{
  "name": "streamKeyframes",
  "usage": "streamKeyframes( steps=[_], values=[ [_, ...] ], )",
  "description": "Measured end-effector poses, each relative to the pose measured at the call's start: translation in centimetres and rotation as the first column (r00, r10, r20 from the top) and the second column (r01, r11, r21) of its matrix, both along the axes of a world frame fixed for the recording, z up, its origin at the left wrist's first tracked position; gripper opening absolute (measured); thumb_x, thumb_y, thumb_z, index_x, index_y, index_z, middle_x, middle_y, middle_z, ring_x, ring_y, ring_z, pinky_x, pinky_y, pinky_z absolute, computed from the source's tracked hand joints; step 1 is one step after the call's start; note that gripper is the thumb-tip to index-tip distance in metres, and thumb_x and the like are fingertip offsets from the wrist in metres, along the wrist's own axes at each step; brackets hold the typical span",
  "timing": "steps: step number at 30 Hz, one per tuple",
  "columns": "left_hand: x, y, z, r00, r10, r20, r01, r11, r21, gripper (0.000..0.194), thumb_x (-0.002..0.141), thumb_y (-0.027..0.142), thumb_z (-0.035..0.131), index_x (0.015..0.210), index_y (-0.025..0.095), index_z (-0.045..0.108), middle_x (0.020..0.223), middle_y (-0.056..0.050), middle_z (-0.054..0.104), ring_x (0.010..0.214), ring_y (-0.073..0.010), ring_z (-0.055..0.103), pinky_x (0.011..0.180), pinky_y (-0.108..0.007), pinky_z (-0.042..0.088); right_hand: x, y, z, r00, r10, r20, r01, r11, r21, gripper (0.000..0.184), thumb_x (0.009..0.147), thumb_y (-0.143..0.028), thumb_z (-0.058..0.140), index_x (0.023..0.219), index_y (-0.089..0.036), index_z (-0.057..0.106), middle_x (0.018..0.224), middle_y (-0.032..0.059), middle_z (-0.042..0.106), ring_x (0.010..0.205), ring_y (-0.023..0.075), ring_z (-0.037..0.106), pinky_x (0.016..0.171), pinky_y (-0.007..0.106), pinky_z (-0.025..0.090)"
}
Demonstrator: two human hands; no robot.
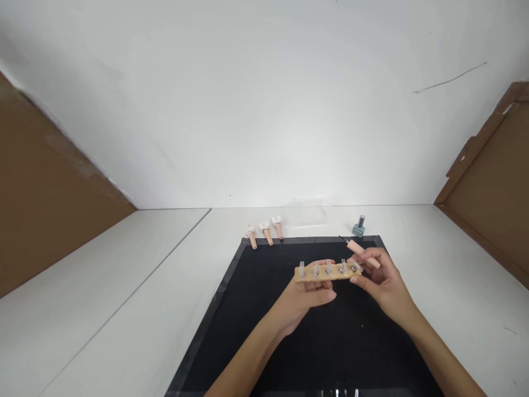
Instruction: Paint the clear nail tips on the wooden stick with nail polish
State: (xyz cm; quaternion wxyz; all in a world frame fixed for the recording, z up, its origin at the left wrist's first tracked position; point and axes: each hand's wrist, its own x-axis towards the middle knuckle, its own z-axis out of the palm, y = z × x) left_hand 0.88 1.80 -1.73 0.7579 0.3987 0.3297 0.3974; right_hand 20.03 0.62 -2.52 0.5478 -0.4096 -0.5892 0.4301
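Note:
My left hand [303, 295] is closed around a wooden nail-tip stand [322, 277], holding it from behind and below over the black mat. Several transparent nail tips [316, 268] stick up from silver round studs along the stand. In my right hand [386, 284] is a nail polish brush [356, 248] with a peach-coloured cap, its dark bristle end pointing up and left, away from the tips. The right thumb and a finger are at the stand's right end, beside a tilted nail tip; whether they grip it I cannot tell.
Several items lie around the black mat [243, 331]. At its back left edge lie three nail polish bottles [265, 226] with peach caps. A teal bottle [359, 230] with a grey cap stands at the back right. Brown panels [49, 187] flank the white table.

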Motion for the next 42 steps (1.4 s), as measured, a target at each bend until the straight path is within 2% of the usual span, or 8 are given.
streamKeyframes(
  steps=[3, 6, 10, 13, 20, 26, 36, 42],
  values=[
    [-0.8, 0.6, 0.7, 0.989, 0.012, -0.145, -0.013, 1.0, -0.003, 0.035, 0.05, 0.011, 0.082, 0.076, 0.014, 0.059, 0.064, 0.005, 0.055, 0.061, -0.0074, 0.049, 0.061, -0.022, 0.04, 1.0, 0.6, 0.1, 0.998, -0.046, -0.039, 0.044, 0.998, -0.04, 0.033, 0.071, -0.038, 0.077, 0.087, -0.027, 0.05, 0.096, 0.0019, 0.066, 0.092, 0.0196, 0.067, 0.083, 0.037, 0.054],
    [-1.9, 1.5, 1.1, 0.973, 0.001, -0.23, -0.009, 0.999, -0.033, 0.04, 0.048, 0.006, 0.076, 0.084, 0.014, 0.059, 0.067, 0.006, 0.054, 0.062, -0.0072, 0.049, 0.062, -0.022, 0.042, 2.1, 0.9, 0.3, 0.993, -0.097, -0.066, 0.094, 0.995, -0.044, 0.038, 0.068, -0.044, 0.079, 0.086, -0.027, 0.05, 0.096, 0.0032, 0.065, 0.096, 0.0225, 0.066, 0.084, 0.04, 0.053],
    [-3.4, 3.2, 0.1, 0.838, 0.344, -0.423, -0.256, 0.934, 0.251, 0.033, 0.058, 0.011, 0.064, 0.089, 0.015, 0.053, 0.069, 0.005, 0.052, 0.064, -0.0098, 0.052, 0.065, -0.025, 0.044, 3.4, 1.0, 0.9, 0.998, -0.026, -0.054, 0.023, 0.998, -0.063, 0.039, 0.067, -0.042, 0.081, 0.086, -0.026, 0.051, 0.097, 0.0035, 0.065, 0.098, 0.0226, 0.064, 0.083, 0.039, 0.053],
    [-4.3, 4.4, -1.1, 0.733, 0.468, -0.493, -0.283, 0.87, 0.404, 0.027, 0.061, 0.013, 0.057, 0.086, 0.017, 0.049, 0.07, 0.004, 0.048, 0.066, -0.0115, 0.051, 0.066, -0.026, 0.044, 3.9, 1.0, 1.2, 0.991, 0.136, 0.012, -0.133, 0.983, -0.129, 0.035, 0.069, -0.038, 0.079, 0.086, -0.026, 0.051, 0.092, 0.002, 0.065, 0.09, 0.0206, 0.065, 0.077, 0.036, 0.055],
    [-5.1, 4.1, -1.6, 0.73, 0.289, -0.62, 0.032, 0.891, 0.452, 0.027, 0.061, 0.018, 0.063, 0.087, 0.019, 0.058, 0.085, -0.001, 0.059, 0.083, -0.019, 0.056, 0.073, -0.03, 0.045, 3.4, 1.4, -0.1, 0.92, 0.377, 0.106, -0.342, 0.906, -0.249, 0.028, 0.075, -0.027, 0.072, 0.088, -0.024, 0.047, 0.083, -0.0013, 0.062, 0.085, 0.0186, 0.065, 0.075, 0.035, 0.053],
    [-5.3, 3.6, -1.9, 0.567, 0.135, -0.813, 0.37, 0.84, 0.397, 0.04, 0.063, 0.019, 0.066, 0.102, 0.02, 0.057, 0.106, -0.006, 0.058, 0.103, -0.0248, 0.052, 0.088, -0.037, 0.042, 3.1, 1.8, -1.4, 0.885, 0.447, 0.132, -0.397, 0.871, -0.288, 0.029, 0.073, -0.022, 0.071, 0.085, -0.024, 0.045, 0.084, -0.0029, 0.06, 0.076, 0.0147, 0.064, 0.071, 0.033, 0.054],
    [-4.4, 4.0, -3.2, 0.522, 0.25, -0.815, 0.414, 0.762, 0.499, 0.017, 0.069, 0.019, 0.061, 0.086, 0.02, 0.06, 0.09, -0.003, 0.061, 0.089, -0.0233, 0.054, 0.081, -0.034, 0.042, 1.1, 1.1, -2.0, 0.823, 0.451, 0.344, -0.356, 0.883, -0.307, 0.031, 0.069, -0.003, 0.061, 0.085, -0.024, 0.046, 0.085, -0.0038, 0.061, 0.074, 0.0145, 0.061, 0.071, 0.03, 0.051],
    [-4.7, 4.4, -3.1, 0.522, 0.263, -0.811, 0.378, 0.782, 0.496, 0.016, 0.069, 0.021, 0.061, 0.085, 0.019, 0.059, 0.085, -0.003, 0.061, 0.083, -0.0218, 0.055, 0.074, -0.032, 0.042, 0.7, 0.8, -1.5, 0.789, 0.419, 0.449, -0.321, 0.905, -0.281, 0.032, 0.068, 0.0, 0.058, 0.082, -0.024, 0.045, 0.084, -0.0008, 0.058, 0.114, 0.0255, 0.056, 0.089, 0.039, 0.044]
  ],
)
